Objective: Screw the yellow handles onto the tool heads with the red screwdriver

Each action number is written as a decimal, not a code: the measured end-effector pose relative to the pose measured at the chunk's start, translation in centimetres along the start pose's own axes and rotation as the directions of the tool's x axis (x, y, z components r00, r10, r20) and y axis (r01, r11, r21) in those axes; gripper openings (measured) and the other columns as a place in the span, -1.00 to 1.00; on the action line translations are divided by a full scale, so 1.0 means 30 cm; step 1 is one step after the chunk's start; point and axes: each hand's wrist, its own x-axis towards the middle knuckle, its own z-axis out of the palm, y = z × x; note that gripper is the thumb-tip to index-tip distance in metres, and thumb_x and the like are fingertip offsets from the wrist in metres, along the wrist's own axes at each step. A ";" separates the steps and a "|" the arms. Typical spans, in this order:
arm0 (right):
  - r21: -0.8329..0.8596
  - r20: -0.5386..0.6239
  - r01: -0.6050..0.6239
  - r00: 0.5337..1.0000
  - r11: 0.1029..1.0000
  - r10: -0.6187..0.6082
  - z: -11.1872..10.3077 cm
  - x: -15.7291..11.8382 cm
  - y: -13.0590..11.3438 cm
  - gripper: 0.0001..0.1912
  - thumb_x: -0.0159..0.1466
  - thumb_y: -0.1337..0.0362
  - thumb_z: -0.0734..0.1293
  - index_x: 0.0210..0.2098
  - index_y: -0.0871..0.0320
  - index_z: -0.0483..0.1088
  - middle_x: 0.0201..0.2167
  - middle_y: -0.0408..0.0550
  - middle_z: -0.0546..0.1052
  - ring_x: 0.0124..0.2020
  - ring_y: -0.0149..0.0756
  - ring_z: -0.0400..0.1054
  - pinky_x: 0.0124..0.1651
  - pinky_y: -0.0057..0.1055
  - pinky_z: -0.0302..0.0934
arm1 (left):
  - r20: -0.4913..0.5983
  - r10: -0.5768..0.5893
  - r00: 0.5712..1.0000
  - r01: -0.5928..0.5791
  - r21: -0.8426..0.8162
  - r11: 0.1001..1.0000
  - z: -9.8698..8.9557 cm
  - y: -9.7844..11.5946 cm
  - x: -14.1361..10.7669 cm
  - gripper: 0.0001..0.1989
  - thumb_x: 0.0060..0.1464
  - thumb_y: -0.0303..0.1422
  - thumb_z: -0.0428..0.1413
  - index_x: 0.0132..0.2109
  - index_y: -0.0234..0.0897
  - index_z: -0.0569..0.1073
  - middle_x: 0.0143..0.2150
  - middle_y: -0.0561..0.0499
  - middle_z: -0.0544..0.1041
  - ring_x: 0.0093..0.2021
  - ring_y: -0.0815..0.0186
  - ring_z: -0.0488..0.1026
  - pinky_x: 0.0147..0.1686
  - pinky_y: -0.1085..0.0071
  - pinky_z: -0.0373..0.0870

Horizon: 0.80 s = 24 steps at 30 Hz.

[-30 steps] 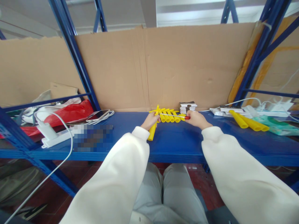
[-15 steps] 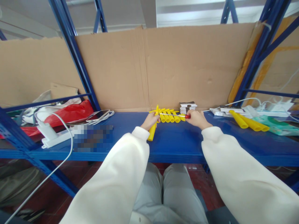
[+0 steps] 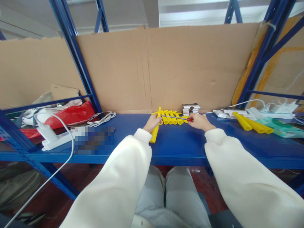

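My left hand (image 3: pixel 152 123) is closed round a yellow plastic piece with a tube-like lower end (image 3: pixel 154 135) and a cross-shaped top. In my right hand (image 3: pixel 200 122) is a screwdriver (image 3: pixel 190 119) with a red handle, gripped by the fingers. Its long metal shaft points left and meets the upper part of the yellow piece at my left hand; the exact contact at the tip is too small to tell. Behind the shaft, several similar yellow pieces (image 3: pixel 174 120) lie in a row on the blue tabletop (image 3: pixel 177 142).
Behind the row stands a stack of small white boxes (image 3: pixel 190 108). More yellow tubes (image 3: pixel 254 125) lie at right beside a green packet (image 3: pixel 275 126). At left are a white power strip (image 3: pixel 57 142), a phone (image 3: pixel 101 117) and a red bag (image 3: pixel 71 114). Cardboard (image 3: pixel 190 69) walls the back.
The screwdriver handle has shifted very slightly downward in my right hand, and its shaft looks darker now. My left hand and the yellow piece stay almost in place.
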 end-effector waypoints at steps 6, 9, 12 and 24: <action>-0.031 0.003 0.003 1.000 1.000 -0.003 -0.003 -0.002 0.000 -0.86 0.24 0.25 0.30 -0.25 0.09 0.50 -0.25 0.06 0.65 -0.17 -0.08 0.52 -0.15 -0.30 0.19 | 0.003 0.007 1.000 -0.007 -0.001 1.000 0.000 0.000 0.001 -0.88 0.09 -0.57 0.00 -0.32 -0.29 0.37 -0.60 0.17 0.40 -0.74 0.47 0.23 -0.64 0.49 0.19; -0.033 -0.004 -0.008 1.000 0.999 0.008 0.001 -0.001 0.005 -0.86 0.26 0.22 0.31 -0.25 0.08 0.48 -0.26 0.07 0.65 -0.22 -0.11 0.51 -0.26 -0.34 0.17 | 0.007 0.010 1.000 -0.010 -0.007 1.000 0.001 -0.001 0.002 -0.86 0.10 -0.58 0.00 -0.35 -0.28 0.34 -0.59 0.18 0.40 -0.74 0.48 0.23 -0.65 0.49 0.18; -0.021 0.016 0.001 1.000 1.000 -0.001 0.005 0.001 0.009 -0.87 0.26 0.22 0.31 -0.24 0.07 0.49 -0.27 0.06 0.65 -0.23 -0.12 0.51 -0.30 -0.36 0.16 | 0.004 0.005 1.000 -0.005 -0.005 1.000 0.002 -0.002 0.002 -0.86 0.09 -0.59 0.01 -0.36 -0.27 0.33 -0.61 0.18 0.38 -0.74 0.47 0.23 -0.65 0.49 0.17; 0.005 0.018 -0.016 1.000 1.000 0.016 0.001 0.002 0.003 -0.85 0.25 0.23 0.27 -0.26 0.09 0.47 -0.23 0.05 0.66 -0.14 -0.04 0.52 -0.04 -0.21 0.17 | 0.001 -0.001 1.000 0.001 0.014 1.000 0.000 -0.001 0.007 -0.86 0.08 -0.60 0.02 -0.34 -0.29 0.37 -0.63 0.19 0.36 -0.75 0.46 0.23 -0.66 0.49 0.17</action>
